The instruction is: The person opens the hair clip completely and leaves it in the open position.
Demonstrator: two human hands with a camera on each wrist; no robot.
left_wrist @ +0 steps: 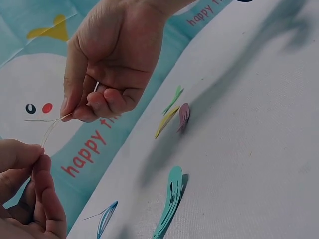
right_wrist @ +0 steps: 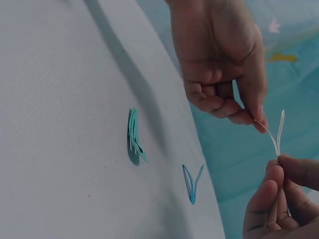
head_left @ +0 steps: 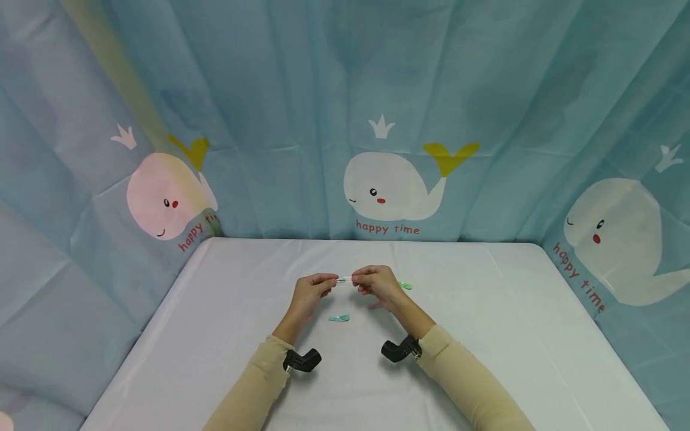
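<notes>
Both hands meet over the table around a thin white snap hair clip (right_wrist: 278, 137). In the head view, my left hand (head_left: 311, 292) pinches one end of it between thumb and fingertips. The other end is pinched by my right hand (head_left: 380, 285). The clip stands sprung apart in the right wrist view: one thin strip runs to the left fingertips, while a second prong points up free. Below the hands a teal snap clip (head_left: 339, 318) lies on the tabletop. A blue clip (left_wrist: 106, 219), its two parts spread, lies beyond the teal one.
In the left wrist view, a yellow clip (left_wrist: 167, 122), a pink clip (left_wrist: 184, 117) and a green clip (left_wrist: 173, 99) lie close together on the white table (head_left: 215, 335). A blue whale-print curtain (head_left: 280, 191) hangs behind the table's far edge and along both sides.
</notes>
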